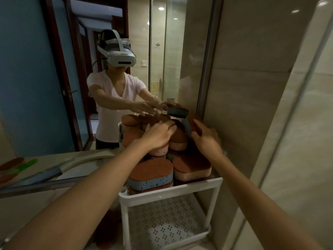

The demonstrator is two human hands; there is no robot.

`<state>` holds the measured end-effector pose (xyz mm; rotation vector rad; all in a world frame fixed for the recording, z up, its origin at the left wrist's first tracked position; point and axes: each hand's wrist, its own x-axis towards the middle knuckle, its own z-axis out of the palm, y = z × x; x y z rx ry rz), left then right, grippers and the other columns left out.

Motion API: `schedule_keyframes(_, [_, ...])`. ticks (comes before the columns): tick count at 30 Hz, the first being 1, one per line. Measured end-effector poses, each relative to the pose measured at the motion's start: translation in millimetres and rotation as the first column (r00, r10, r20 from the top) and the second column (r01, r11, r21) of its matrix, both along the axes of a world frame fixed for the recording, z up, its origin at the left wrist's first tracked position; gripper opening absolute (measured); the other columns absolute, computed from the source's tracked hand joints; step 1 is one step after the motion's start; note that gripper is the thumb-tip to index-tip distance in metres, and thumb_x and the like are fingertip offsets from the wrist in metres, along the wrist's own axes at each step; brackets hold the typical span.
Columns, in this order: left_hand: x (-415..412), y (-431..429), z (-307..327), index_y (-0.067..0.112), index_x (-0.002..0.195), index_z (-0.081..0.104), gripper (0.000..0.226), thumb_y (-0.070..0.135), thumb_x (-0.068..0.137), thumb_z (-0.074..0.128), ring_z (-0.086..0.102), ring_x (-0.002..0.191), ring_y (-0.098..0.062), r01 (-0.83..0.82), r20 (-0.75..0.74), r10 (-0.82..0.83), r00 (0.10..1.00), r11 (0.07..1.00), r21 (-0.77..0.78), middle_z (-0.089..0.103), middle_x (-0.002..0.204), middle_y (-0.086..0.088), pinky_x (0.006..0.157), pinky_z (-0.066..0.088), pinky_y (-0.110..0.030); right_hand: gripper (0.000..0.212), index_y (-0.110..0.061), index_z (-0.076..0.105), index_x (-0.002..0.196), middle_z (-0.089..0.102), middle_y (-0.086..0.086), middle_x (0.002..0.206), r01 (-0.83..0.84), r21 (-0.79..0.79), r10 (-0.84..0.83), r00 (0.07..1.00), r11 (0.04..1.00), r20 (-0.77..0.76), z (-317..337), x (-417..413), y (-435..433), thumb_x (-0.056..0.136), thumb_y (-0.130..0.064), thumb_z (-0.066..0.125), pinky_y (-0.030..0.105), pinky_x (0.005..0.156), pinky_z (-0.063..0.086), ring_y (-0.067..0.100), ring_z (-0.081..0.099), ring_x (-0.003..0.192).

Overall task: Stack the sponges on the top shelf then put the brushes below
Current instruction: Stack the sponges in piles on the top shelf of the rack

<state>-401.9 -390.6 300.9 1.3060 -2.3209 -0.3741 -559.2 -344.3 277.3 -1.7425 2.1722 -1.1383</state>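
R grip [207, 141] on sponge [195, 125]; yellow door sticker [154, 86] illegible

Blue rust-topped sponge [149, 183], white perforated rack [173, 190]

So it's a white rack [171, 190] pushed up against a tiled wall [243, 105], and the top shelf is loaded with a messy pile of sponges [151, 170], mostly brown-topped, with one blue one at the front. The left hand [158, 134] lies flat on top of the pile with its fingers stretched out. The right hand [207, 141] grips another sponge [193, 126], tipped up on edge right beside the wall. The perforated lower shelf [162, 222] shows underneath. A mirror [36, 69] behind it all reflects the person reaching in. Far left there are some blurry brushes [23, 166], one with a green handle, though I can't tell if that's a reflection.
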Motion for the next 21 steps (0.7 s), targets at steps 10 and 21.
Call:
schedule_keyframes(10, [1, -7, -21, 0.030, 0.150, 0.009, 0.054, 0.047, 0.099, 0.015, 0.001, 0.149, -0.021, -0.026, 0.391, -0.013, 0.920, 0.995, 0.095, 0.002, 0.161, -0.005, 0.117, 0.001, -0.051, 0.046, -0.036, 0.031, 0.143, 0.030, 0.019, 0.147, 0.018, 0.221, 0.030, 0.976, 0.975, -0.215, -11, -3, -18, 0.097, -0.037, 0.037, 0.045, 0.108, 0.033, 0.039, 0.034, 0.131])
schedule_keyframes(21, [2, -9, -15, 0.029, 0.150, 0.008, 0.055, 0.049, 0.099, 0.013, -0.001, 0.149, -0.021, -0.020, 0.408, -0.044, 0.912, 0.988, 0.150, 0.000, 0.161, -0.005, 0.118, -0.001, -0.050, 0.053, -0.037, 0.019, 0.146, 0.011, 0.009, 0.157, 0.066, 0.416, 0.145, 0.878, 0.907, -0.456, 6, 6, -12, 0.096, -0.039, 0.035, 0.050, 0.116, 0.013, 0.035, 0.010, 0.143])
